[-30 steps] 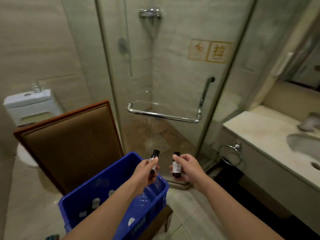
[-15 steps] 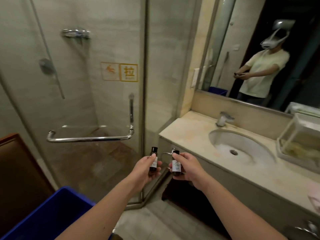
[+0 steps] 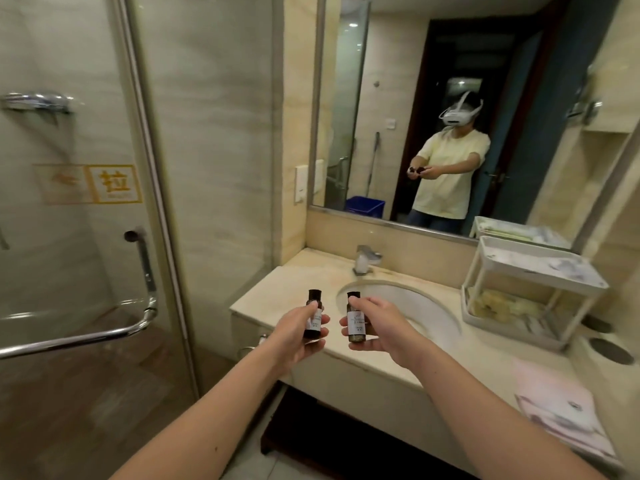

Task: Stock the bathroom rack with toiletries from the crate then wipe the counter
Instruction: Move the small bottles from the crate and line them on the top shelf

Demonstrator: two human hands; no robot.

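Observation:
My left hand (image 3: 296, 332) grips a small dark bottle (image 3: 314, 315) with a white label, held upright. My right hand (image 3: 379, 329) grips a second small dark bottle (image 3: 356, 318) of the same kind, also upright. Both hands hover side by side over the left end of the beige counter (image 3: 277, 296), in front of the sink (image 3: 415, 306). The white two-tier rack (image 3: 530, 282) stands on the counter at the right, well beyond my right hand. Its lower tier holds pale items. The blue crate (image 3: 365, 206) shows only as a reflection in the mirror.
A folded pink cloth (image 3: 561, 414) lies on the counter's near right end. The tap (image 3: 367, 259) stands behind the sink. A glass shower door (image 3: 86, 237) with a chrome handle (image 3: 147, 296) fills the left. Two dark round drains or caps (image 3: 611, 349) sit right of the rack.
The view has swung right, from the crate and shower door to the counter and mirror. Both hands, each still holding its bottle, now hover over the counter edge.

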